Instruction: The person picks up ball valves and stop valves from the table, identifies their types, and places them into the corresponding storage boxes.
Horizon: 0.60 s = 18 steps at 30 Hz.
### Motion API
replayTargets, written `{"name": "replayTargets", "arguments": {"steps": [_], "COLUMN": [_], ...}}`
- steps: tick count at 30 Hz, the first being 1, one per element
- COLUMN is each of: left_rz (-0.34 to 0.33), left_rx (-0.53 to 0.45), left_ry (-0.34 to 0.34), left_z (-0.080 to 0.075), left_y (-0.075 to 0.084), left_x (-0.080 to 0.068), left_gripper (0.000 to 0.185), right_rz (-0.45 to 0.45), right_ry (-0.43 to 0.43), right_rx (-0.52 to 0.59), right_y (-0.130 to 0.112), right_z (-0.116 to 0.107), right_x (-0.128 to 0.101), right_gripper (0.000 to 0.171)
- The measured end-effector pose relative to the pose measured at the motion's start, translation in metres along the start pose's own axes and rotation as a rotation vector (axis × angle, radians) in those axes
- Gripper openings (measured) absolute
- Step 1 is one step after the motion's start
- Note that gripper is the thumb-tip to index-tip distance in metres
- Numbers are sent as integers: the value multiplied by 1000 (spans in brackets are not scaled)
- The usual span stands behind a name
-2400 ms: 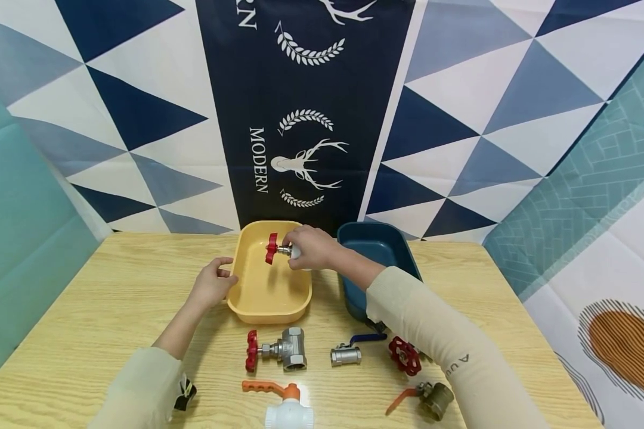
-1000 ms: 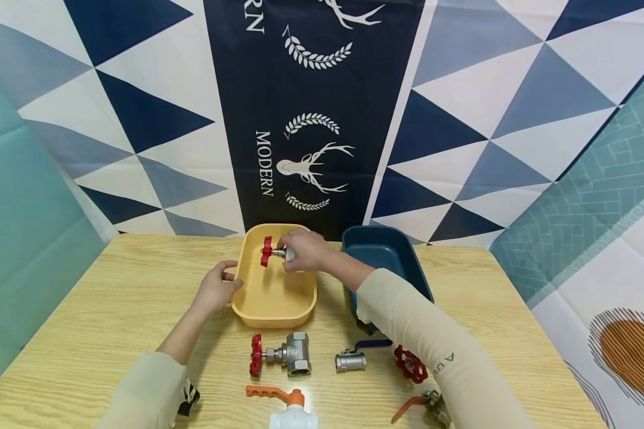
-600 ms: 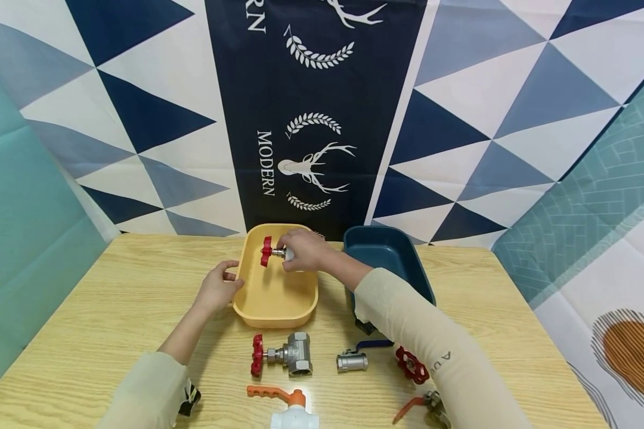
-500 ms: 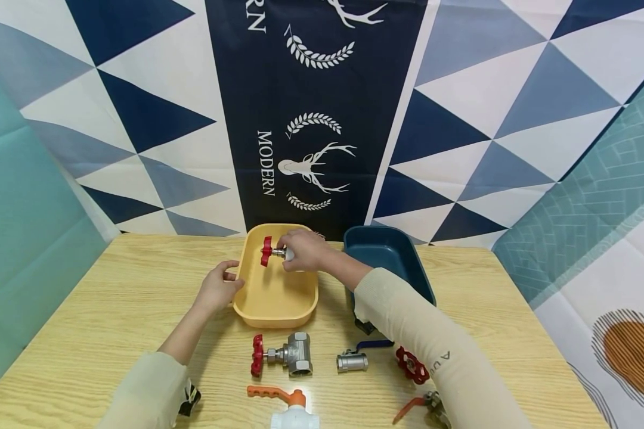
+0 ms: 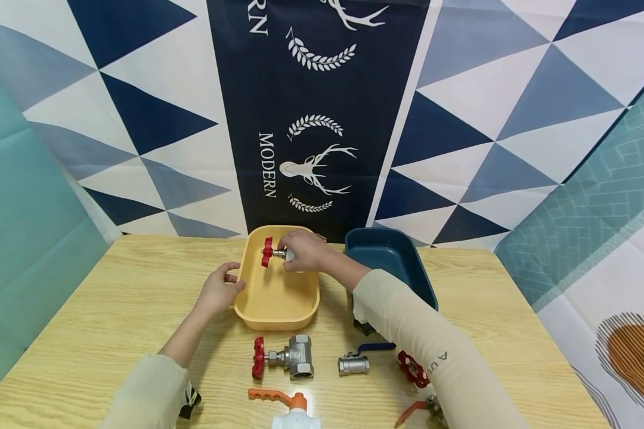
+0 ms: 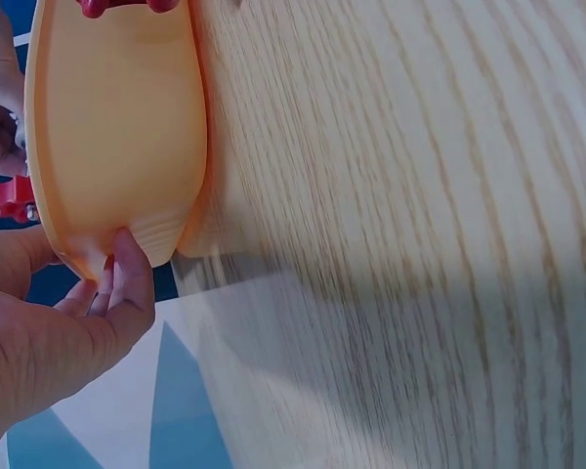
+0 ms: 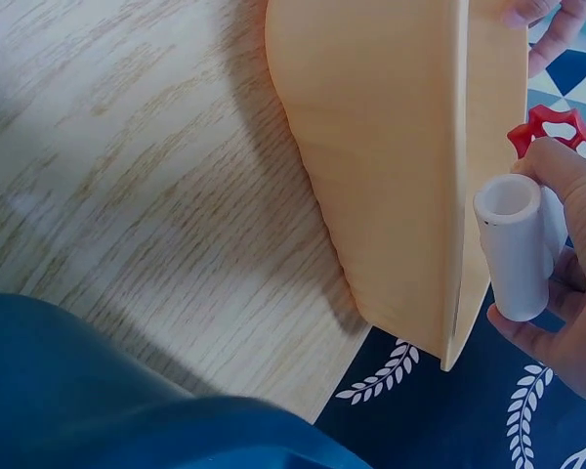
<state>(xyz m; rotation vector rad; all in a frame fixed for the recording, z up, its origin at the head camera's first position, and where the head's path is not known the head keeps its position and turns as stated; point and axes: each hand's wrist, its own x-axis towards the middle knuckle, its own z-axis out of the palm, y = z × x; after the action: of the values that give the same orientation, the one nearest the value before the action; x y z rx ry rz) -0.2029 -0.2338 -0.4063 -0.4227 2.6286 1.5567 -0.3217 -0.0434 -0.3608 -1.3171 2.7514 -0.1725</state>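
Note:
My right hand (image 5: 306, 250) grips a white plastic valve (image 7: 515, 259) by its body, over the inside of the yellow basin (image 5: 276, 298). The valve's red handwheel (image 5: 267, 252) points left, with a metal stem behind it. Fingers cover part of the white body in the head view; its round pipe opening shows in the right wrist view. At the basin's left side my left hand (image 5: 219, 292) pinches the rim between thumb and fingers, as the left wrist view (image 6: 68, 337) also shows on the hand.
Right of the yellow basin stands a dark blue basin (image 5: 378, 256). In front lie a metal valve with red wheel (image 5: 300, 357), a small blue-lever valve (image 5: 353, 364), a white valve with orange lever (image 5: 296, 420), a red handwheel (image 5: 412, 369) and an orange-lever valve (image 5: 434, 408), partly behind my right sleeve.
Since the oldest frame, my right hand has shifted the valve slightly left over the yellow basin. Over the last second both hands hold nearly still; the head view drifts a little.

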Motion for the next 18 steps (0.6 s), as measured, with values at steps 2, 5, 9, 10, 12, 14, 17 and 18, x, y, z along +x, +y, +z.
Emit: {"name": "replayTargets", "arguments": {"steps": [2,5,9,10,12,14,17,18], "left_rz": [0,2,5,5,6,7,8,8], "left_rx": [-4,-1,4,2,0,0,2,2], "left_ry": [1,5,8,8,8,6,5,4], "left_z": [0,0,0,0,0,0,0,0], "left_y": [0,-1,-1,-1,-1,-1,-1,-1], "left_x": [0,0,1,0,0,0,0,0], "left_gripper": [48,48,48,48,49,49,48,48], "right_rz": [-4,-10,-15,-15,-14,-12,-8,-7], "right_ry": [4,8,11,11,10,9,8,9], "right_rx": [3,-3,-8,-8,-8,-6,-8,-6], "right_y": [0,1,2,2,2,2,3,3], "right_z": [1,3,4,5,5,7,8,9], "right_x": [1,2,4,4,5,6,7,8], "right_gripper": [38,38,37,37,37,37,37,37]}}
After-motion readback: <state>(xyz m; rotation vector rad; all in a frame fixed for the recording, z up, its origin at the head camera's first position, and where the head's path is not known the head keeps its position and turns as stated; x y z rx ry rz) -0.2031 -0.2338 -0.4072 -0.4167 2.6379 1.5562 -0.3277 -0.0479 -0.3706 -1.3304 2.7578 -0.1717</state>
